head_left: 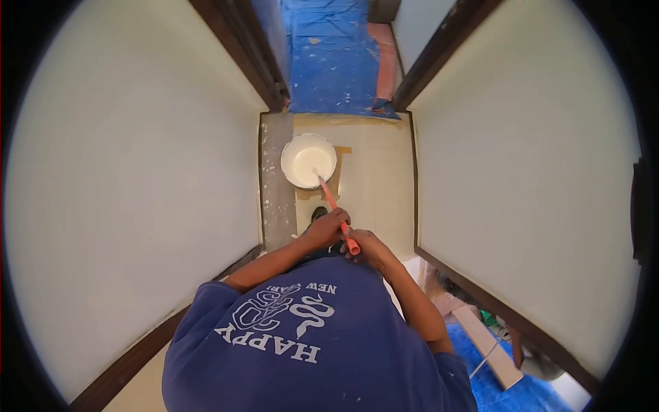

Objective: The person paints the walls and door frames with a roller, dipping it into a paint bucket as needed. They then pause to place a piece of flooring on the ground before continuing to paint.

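Note:
Both of my hands are closed around a long orange-red pole (329,197). My left hand (331,228) grips it nearer the bucket. Close to the pole's open near end, my right hand (368,248) wraps round it. The pole's far end reaches into a round white bucket (287,178) on the floor in front of me. Pale, creamy liquid (307,159) fills part of the bucket, and whatever is on the pole's tip is partly hidden in it. Brown cardboard or paper (343,150) lies beside and under the bucket.
Pale walls (137,165) with dark wooden trim stand on both sides. A spotted grey strip (277,199) runs along the left floor edge. Blue sheeting (329,75) covers the floor beyond the doorway. At lower right are a long board (487,347) and more blue sheeting (539,396).

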Demonstrator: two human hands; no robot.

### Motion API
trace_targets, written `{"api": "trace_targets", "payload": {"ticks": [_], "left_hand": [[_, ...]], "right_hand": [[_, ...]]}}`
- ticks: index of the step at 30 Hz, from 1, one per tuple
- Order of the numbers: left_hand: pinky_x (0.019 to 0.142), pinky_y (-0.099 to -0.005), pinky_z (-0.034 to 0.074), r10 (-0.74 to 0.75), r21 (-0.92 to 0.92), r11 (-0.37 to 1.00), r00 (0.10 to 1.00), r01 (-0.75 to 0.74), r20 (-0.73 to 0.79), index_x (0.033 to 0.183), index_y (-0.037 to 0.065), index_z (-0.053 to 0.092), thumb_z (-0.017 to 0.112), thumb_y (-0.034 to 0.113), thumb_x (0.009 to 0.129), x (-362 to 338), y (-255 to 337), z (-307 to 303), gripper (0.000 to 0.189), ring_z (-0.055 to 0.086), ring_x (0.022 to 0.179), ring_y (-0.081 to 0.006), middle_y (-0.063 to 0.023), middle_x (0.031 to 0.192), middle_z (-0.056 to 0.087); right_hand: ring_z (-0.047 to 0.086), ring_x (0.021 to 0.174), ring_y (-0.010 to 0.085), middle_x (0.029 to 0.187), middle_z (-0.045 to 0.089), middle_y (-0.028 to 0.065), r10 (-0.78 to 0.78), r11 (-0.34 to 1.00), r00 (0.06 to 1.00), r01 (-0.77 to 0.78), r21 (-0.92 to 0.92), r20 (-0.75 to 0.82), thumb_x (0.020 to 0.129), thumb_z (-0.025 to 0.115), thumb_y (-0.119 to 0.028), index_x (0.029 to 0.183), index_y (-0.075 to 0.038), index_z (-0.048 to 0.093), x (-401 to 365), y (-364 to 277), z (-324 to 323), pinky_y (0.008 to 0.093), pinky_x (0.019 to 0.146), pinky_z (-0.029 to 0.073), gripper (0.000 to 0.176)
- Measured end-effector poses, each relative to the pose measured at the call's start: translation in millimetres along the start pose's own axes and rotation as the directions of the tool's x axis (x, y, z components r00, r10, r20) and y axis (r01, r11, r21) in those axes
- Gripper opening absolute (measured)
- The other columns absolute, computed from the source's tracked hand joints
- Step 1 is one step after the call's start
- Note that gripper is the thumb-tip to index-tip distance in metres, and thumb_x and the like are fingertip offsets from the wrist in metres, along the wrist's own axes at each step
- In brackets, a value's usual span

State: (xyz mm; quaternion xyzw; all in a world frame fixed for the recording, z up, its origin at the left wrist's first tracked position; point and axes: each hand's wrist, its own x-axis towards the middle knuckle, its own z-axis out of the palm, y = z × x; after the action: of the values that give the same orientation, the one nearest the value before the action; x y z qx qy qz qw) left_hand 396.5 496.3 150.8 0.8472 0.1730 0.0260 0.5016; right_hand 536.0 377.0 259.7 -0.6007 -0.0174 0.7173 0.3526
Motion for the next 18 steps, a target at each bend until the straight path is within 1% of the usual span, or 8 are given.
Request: {"api": "trace_targets", "payload": {"ticks": [2, 5, 8, 11, 12, 14, 15, 18], "left_hand": [[0.083, -0.0426, 0.051, -0.041, -0.006, 0.999, 0.999, 0.041, -0.034, 0.114, 0.01, 0.054, 0.069, 0.009, 0.078, -9, 0, 9, 0.039, 0.062, 0.098, -0.0363, -0.014, 0.115, 0.056], [0.087, -0.0419, 0.052, 0.003, 0.038, 0.999, 0.979, 0.004, -0.202, 0.126, 0.01, 0.051, 0.07, 0.012, 0.081, -16, 1, 19, 0.049, 0.062, 0.102, -0.0369, -0.0182, 0.128, 0.051], [0.089, -0.0425, 0.052, -0.199, -0.055, 0.98, 0.97, 0.193, -0.141, 0.135, 0.009, 0.046, 0.068, 0.014, 0.084, -27, 5, 13, 0.056, 0.062, 0.104, -0.0392, -0.022, 0.139, 0.044], [0.085, -0.0403, 0.053, -0.4, -0.179, 0.916, 0.841, 0.358, -0.365, 0.134, 0.006, 0.047, 0.066, 0.015, 0.088, -49, -22, 50, 0.051, 0.066, 0.098, -0.0338, -0.0197, 0.132, 0.051], [0.084, -0.0388, 0.053, -0.492, -0.351, 0.856, 0.804, 0.378, -0.333, 0.133, 0.005, 0.049, 0.065, 0.015, 0.089, -53, -22, 54, 0.048, 0.066, 0.095, -0.0313, -0.0184, 0.127, 0.055], [0.082, -0.0357, 0.053, -0.64, -0.656, 0.657, 0.735, 0.372, -0.223, 0.131, 0.003, 0.052, 0.064, 0.016, 0.091, -60, -21, 61, 0.043, 0.068, 0.091, -0.0263, -0.016, 0.119, 0.061], [0.09, -0.0334, 0.05, -0.667, -0.741, 0.581, 0.719, 0.336, -0.197, 0.136, 0.002, 0.05, 0.062, 0.018, 0.093, -64, -32, 76, 0.047, 0.064, 0.104, -0.0213, -0.015, 0.118, 0.064], [0.089, -0.034, 0.052, -0.749, -0.734, 0.541, 0.632, 0.412, -0.198, 0.134, 0.001, 0.051, 0.062, 0.017, 0.093, -81, -19, 92, 0.045, 0.065, 0.102, -0.0224, -0.0153, 0.118, 0.064]], "right_hand": [[0.059, 0.062, 0.0117, 0.076, 0.065, 0.0059, 0.03, 0.999, 0.999, -0.029, -0.02, 0.026, 0.091, 0.061, -0.032, 0.095, -0.005, 0.062, 10, 7, -1, 0.0212, 0.053, 0.042, 0.028], [0.058, 0.06, 0.0116, 0.075, 0.065, 0.0061, 0.037, 0.993, 0.999, -0.034, -0.113, 0.023, 0.089, 0.065, -0.025, 0.096, -0.004, 0.062, 33, 17, -21, 0.0224, 0.052, 0.043, 0.022], [0.058, 0.059, 0.0117, 0.075, 0.065, 0.0064, 0.04, 0.982, 0.998, -0.032, -0.187, 0.039, 0.088, 0.067, -0.021, 0.1, -0.003, 0.06, 35, 5, -27, 0.0235, 0.052, 0.045, 0.023], [0.06, 0.063, 0.0123, 0.08, 0.066, 0.0068, 0.091, 0.985, 0.993, -0.078, -0.152, 0.078, 0.09, 0.067, -0.021, 0.104, -0.003, 0.059, 25, 7, -28, 0.0239, 0.055, 0.047, 0.025], [0.061, 0.065, 0.0126, 0.083, 0.066, 0.0069, 0.113, 0.987, 0.989, -0.102, -0.122, 0.092, 0.091, 0.067, -0.022, 0.106, -0.003, 0.059, 24, 7, -28, 0.0241, 0.056, 0.048, 0.026], [0.062, 0.07, 0.0133, 0.09, 0.067, 0.007, 0.15, 0.986, 0.966, -0.162, 0.041, 0.212, 0.092, 0.066, -0.022, 0.108, -0.004, 0.058, 30, 11, -26, 0.0248, 0.06, 0.05, 0.025], [0.063, 0.073, 0.0136, 0.094, 0.067, 0.0071, 0.163, 0.972, 0.95, -0.201, 0.122, 0.268, 0.093, 0.065, -0.022, 0.109, -0.005, 0.058, 34, 14, -23, 0.0252, 0.061, 0.051, 0.025], [0.066, 0.078, 0.0151, 0.103, 0.068, 0.0085, 0.205, 0.946, 0.894, -0.286, 0.155, 0.398, 0.095, 0.062, -0.02, 0.112, -0.007, 0.056, 39, 23, -9, 0.0293, 0.066, 0.054, 0.023]]}}
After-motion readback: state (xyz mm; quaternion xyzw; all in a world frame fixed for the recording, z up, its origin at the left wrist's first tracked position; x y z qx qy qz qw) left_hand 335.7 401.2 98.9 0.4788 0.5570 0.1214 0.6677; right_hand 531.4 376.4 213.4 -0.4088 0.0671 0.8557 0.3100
